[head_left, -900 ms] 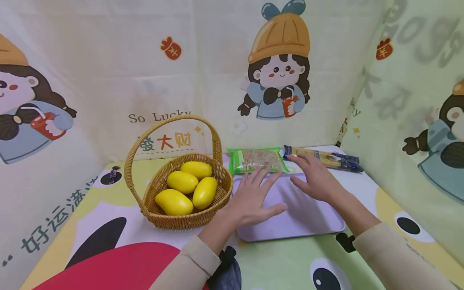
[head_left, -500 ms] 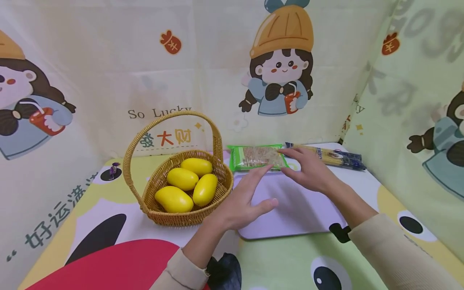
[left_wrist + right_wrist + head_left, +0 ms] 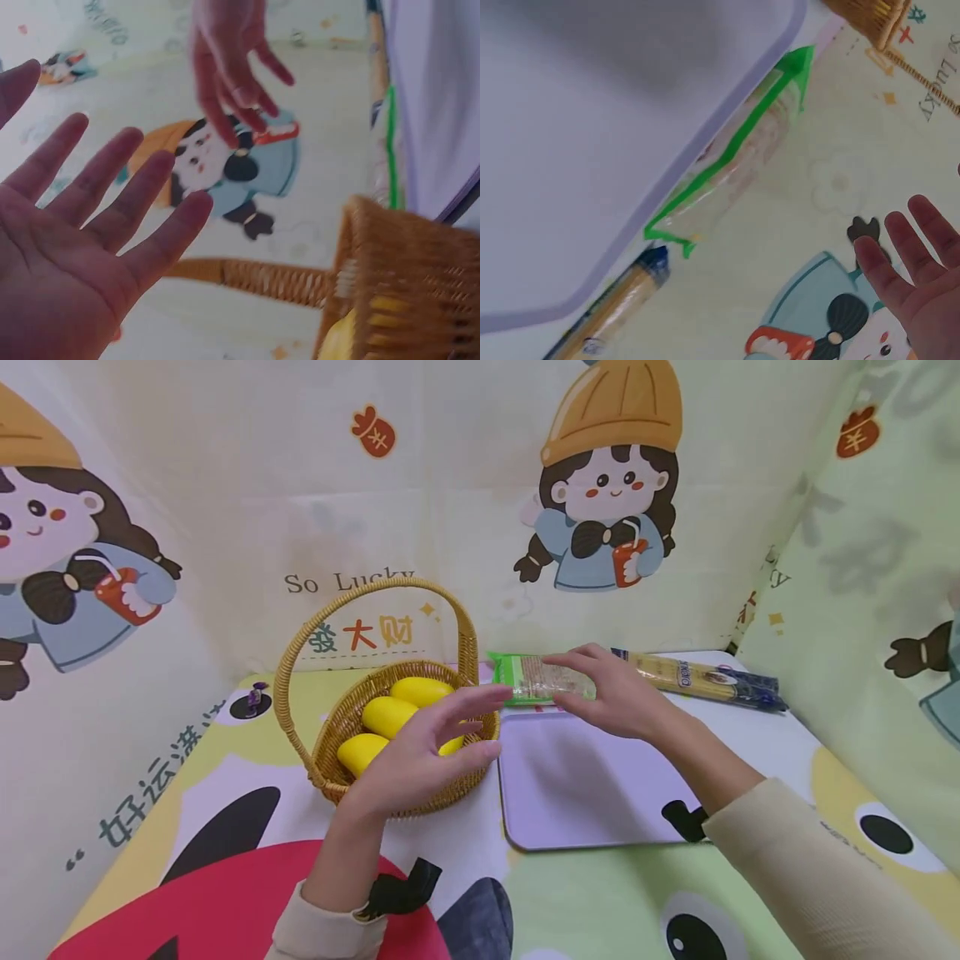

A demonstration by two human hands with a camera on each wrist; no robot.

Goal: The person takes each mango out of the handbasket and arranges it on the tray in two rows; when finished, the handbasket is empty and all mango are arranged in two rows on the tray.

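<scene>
Now, both hands are up in the air over the surface (image 3: pixel 570 897). The left hand (image 3: pixel 420 760) hangs in front of the wicker basket (image 3: pixel 461 783) as the head camera sees it, covering part of the yellow fruits (image 3: pixel 390 717) lying inside. Its fingers are extended and spread, and the left wrist view shows clear space between them and the basket's wall.

Across to the right hand (image 3: pixel 618 697): it's up over the far part of the lilac tray (image 3: pixel 570 802), fingers loosely stretched out, gripping nothing. From the head they overlap the green-edged packet (image 3: pixel 525 681), but the right wrist view puts hand and packet well apart.

And the layout: basket on the left, tall handle arching over the fruits, the tray just beside it on the right. The green-edged packet lies along the tray's far side, with a long blue-ended packet (image 3: pixel 697 681) slanting away to its right. Over left of the basket, there's a small purple-wrapped piece (image 3: pixel 257 697).
</scene>
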